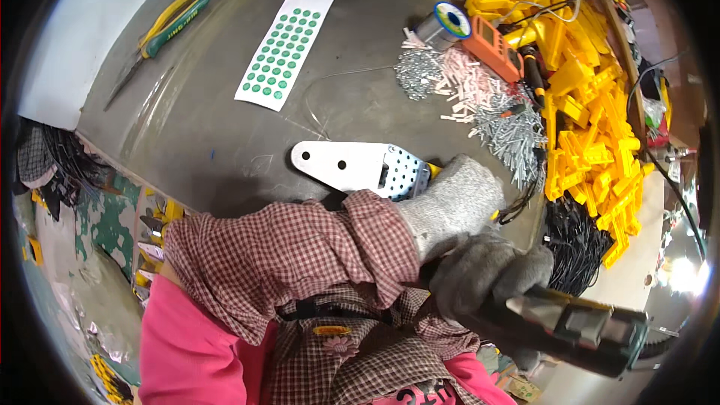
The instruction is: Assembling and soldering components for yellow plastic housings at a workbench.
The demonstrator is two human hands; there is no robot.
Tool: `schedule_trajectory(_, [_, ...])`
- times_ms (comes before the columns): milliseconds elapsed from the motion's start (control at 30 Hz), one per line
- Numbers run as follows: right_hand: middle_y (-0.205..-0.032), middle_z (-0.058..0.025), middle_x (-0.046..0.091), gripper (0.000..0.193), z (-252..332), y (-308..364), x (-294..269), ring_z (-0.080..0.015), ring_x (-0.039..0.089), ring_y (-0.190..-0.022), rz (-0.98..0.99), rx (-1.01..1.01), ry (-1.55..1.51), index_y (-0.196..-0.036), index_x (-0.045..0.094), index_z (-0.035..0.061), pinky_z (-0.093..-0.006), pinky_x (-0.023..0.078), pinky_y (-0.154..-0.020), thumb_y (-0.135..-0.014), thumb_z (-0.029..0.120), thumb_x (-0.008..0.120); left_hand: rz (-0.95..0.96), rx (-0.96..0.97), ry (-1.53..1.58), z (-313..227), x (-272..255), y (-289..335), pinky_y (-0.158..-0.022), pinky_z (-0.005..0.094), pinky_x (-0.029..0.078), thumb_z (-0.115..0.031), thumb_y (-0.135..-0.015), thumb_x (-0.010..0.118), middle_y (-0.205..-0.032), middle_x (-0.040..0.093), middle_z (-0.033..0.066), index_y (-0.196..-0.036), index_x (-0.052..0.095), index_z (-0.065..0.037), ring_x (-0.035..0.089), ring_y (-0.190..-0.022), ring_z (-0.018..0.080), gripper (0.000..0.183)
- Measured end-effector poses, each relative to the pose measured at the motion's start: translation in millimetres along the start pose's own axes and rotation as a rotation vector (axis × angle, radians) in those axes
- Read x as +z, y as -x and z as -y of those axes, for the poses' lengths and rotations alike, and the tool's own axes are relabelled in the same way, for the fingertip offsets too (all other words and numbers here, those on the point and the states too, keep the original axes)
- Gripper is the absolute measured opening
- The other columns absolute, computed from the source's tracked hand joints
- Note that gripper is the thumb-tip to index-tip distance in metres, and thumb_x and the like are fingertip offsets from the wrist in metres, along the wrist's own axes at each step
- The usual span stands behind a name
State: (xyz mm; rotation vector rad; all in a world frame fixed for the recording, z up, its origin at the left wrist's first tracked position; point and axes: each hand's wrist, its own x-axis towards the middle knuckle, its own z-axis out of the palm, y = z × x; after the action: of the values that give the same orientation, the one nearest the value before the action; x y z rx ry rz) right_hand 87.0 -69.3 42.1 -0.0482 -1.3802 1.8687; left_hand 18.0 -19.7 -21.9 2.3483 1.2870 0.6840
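My left hand (461,199), in a light grey glove, reaches across and closes on the right end of a flat white device (341,165). That device lies on the table, with two dark round holes on its white face and a perforated pale-blue end; a bit of yellow shows beside my glove, and the gripped end is hidden. Just below, my right hand (491,274) wears a darker grey glove and is wrapped round a dark, bulky hand tool (585,330) with a grey panel. It points to the lower right, and its exact kind is unclear.
A sheet of green round stickers (281,52) and yellow-green long-nose pliers (161,37) lie farther back. On the right are a wire spool (444,26), an orange meter (493,49), loose screws (510,135), yellow plastic parts (589,142) and black cables (574,244).
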Motion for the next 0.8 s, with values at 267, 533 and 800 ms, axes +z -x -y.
schedule_trajectory(267, [-0.087, -0.0185, 0.065, 0.058, 53, 0, 18, -0.0251, 0.061, -0.056, -0.076, -0.422, 0.260, -0.113, 0.047, 0.0019, -0.0331, 0.053, -0.048, -0.084, 0.043, 0.075, 0.077, 0.007, 0.079, -14, -10, -10, -0.074, 0.0443, 0.055, -0.029, -0.075, 0.074, -0.085, 0.069, 0.0156, -0.097, 0.067, -0.005, 0.068, -0.080, 0.0341, 0.033])
schedule_trajectory(533, [-0.079, -0.0185, 0.064, 0.044, 35, 29, -53, -0.0301, 0.064, -0.059, 0.237, -0.086, 0.018, -0.104, 0.054, 0.0019, -0.0413, 0.055, -0.053, -0.083, 0.034, 0.076, 0.096, -0.025, 0.064, -12, -5, -11, -0.075, 0.0433, 0.055, -0.024, -0.074, 0.073, -0.089, 0.069, 0.0188, -0.097, 0.066, -0.002, 0.069, -0.085, 0.0347, 0.032])
schedule_trajectory(800, [-0.075, -0.0128, 0.064, 0.037, 29, 41, -41, -0.0280, 0.065, -0.060, -0.046, -0.164, 0.084, -0.094, 0.055, 0.0046, -0.0410, 0.056, -0.059, -0.084, 0.033, 0.076, 0.103, -0.038, 0.037, -16, -10, -11, -0.070, 0.0431, 0.056, -0.022, -0.077, 0.070, -0.086, 0.069, 0.0171, -0.106, 0.061, 0.001, 0.070, -0.080, 0.0325, 0.038])
